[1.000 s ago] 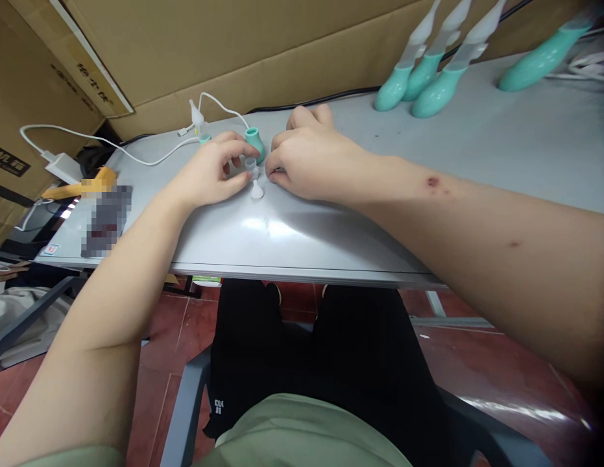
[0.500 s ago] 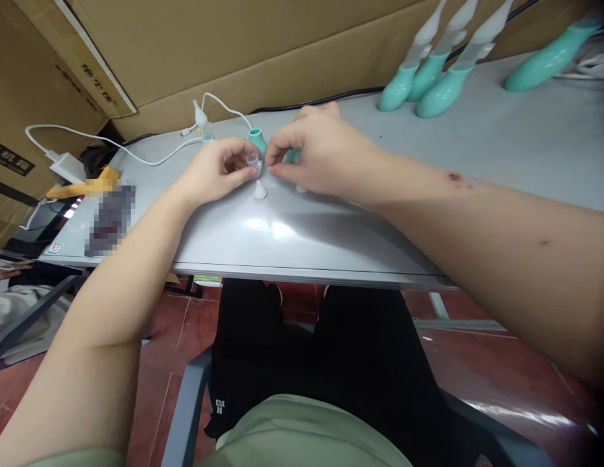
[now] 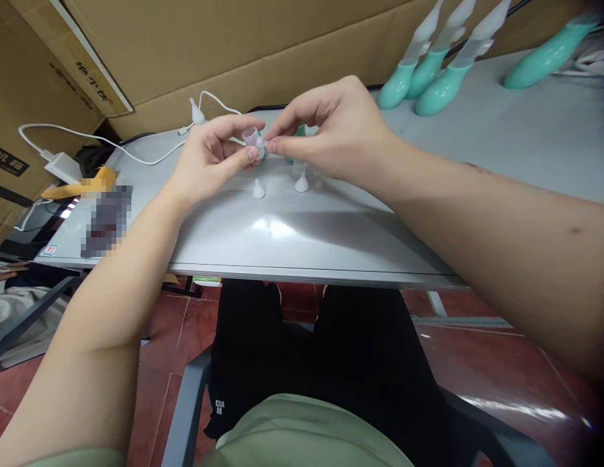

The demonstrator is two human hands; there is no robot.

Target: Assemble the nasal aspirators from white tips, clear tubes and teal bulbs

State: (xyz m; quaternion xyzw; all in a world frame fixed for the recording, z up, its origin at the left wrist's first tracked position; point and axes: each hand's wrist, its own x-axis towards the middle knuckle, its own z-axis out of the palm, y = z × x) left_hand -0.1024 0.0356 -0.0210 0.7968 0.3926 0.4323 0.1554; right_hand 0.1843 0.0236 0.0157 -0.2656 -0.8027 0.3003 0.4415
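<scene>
My left hand (image 3: 211, 152) pinches a clear plastic tube part (image 3: 251, 136) between thumb and fingers, its open round end tilted up. Fingertips of my right hand (image 3: 331, 130) are closed on a small whitish piece (image 3: 264, 143) at the side of that part. Whether the piece is joined to it I cannot tell. Below the hands, a small white cone-shaped nozzle (image 3: 259, 189) stands on the grey table (image 3: 224, 240). A second white nozzle (image 3: 302, 183) stands to its right, by another clear part. Teal bulbs behind my hands are mostly hidden.
Several teal bulbs with clear tubes and white tips (image 3: 440, 91) rest at the back right, beside a cardboard wall (image 3: 209, 45). At left are a white charger (image 3: 63, 167) with a cable, a yellow tool (image 3: 78, 188) and a blurred dark object (image 3: 107, 220).
Both hands have risen slightly, bringing the clear part up and away from the table. My right hand has tilted upward, uncovering the second white nozzle.
</scene>
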